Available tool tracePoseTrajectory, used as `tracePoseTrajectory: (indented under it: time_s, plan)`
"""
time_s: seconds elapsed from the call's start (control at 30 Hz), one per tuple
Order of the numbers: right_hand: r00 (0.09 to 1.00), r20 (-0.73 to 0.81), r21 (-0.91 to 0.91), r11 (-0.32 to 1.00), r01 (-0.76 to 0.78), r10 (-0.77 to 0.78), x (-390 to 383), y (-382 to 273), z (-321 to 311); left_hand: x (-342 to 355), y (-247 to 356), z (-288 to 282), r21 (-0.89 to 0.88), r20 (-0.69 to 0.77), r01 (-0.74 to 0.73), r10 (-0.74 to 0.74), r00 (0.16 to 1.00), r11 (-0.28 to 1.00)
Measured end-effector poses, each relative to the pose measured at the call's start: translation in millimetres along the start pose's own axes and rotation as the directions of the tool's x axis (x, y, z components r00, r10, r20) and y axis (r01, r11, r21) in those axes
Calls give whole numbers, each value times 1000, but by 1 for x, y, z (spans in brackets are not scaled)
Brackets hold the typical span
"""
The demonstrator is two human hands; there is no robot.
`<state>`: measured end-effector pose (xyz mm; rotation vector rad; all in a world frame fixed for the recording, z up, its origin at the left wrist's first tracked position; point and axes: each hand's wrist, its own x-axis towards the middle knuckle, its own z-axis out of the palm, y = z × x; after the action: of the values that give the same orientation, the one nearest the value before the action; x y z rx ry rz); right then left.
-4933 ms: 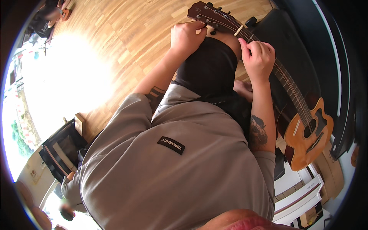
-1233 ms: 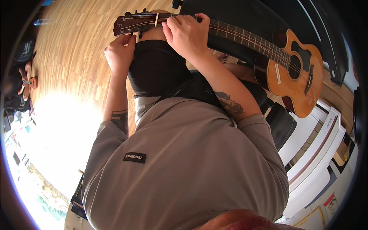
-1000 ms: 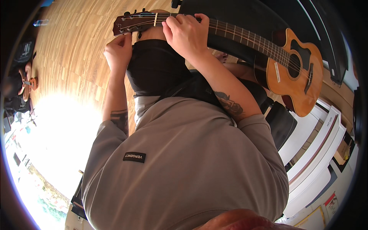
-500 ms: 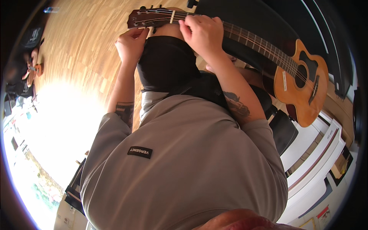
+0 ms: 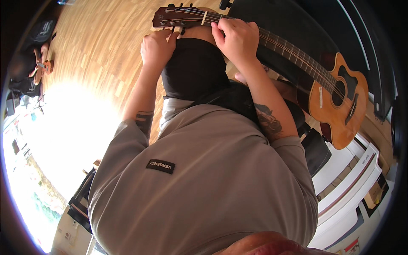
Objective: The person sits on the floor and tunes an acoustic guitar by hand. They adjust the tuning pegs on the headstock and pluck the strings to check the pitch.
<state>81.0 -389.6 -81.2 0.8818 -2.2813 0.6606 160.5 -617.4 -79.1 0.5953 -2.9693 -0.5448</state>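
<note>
An acoustic guitar with a light wooden top point(image 5: 325, 106) stretches from the right side to the upper middle, its neck running left to a dark headstock point(image 5: 163, 18). At the headstock's near edge, my left hand point(image 5: 156, 49) has thumb and fingers drawn together on a tuning peg point(image 5: 172, 29). My right hand point(image 5: 239, 40) curls over the guitar neck point(image 5: 278, 41) just right of the pale nut point(image 5: 204, 18). Its fingertips meet the strings there, though the knuckles partly hide them.
My black-clad leg point(image 5: 193, 68) lies beneath the neck. Wooden floor point(image 5: 97, 46) spreads at the left, beside strong glare. Another person with a small guitar point(image 5: 48, 66) sits at the far left. A white keyboard-like unit point(image 5: 350, 182) stands at the lower right.
The view has shifted, so guitar and hands sit slightly farther right. My left hand has turned at the peg, showing more of its back. My right hand stays near the nut.
</note>
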Motion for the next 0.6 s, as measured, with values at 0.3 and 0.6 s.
tracePoseTrajectory:
  time_s: [0.3,0.6]
  plan:
    - [1000,12,-8,1000,-3,3,-1,-1,-2,3,-20,24,-516,126,266,-235,964,815]
    - [1000,5,-29,999,22,-22,2,1,-2,5,-10,3,-230,111,216,-195,975,949]
